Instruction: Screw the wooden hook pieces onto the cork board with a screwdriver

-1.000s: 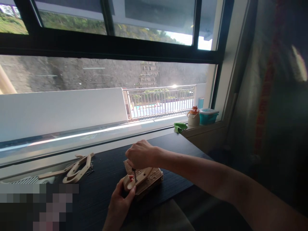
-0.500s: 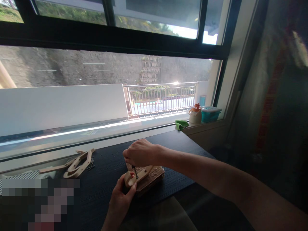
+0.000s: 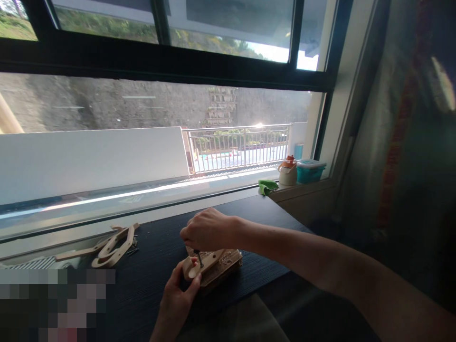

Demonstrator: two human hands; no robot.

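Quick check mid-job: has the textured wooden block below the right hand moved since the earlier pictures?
No, no visible shift in any direction: the wooden block keeps its place on the dark table, judged against the green cloth.

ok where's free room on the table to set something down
Bare table lies between the wooden parts and the left hand, and between the right hand and cloth. It's crowded at the block, with both hands and the tool.

The dark table (image 3: pixel 153 247) carries a brown block (image 3: pixel 225 269), pale wooden pieces (image 3: pixel 123 249) and small screws (image 3: pixel 133 247).
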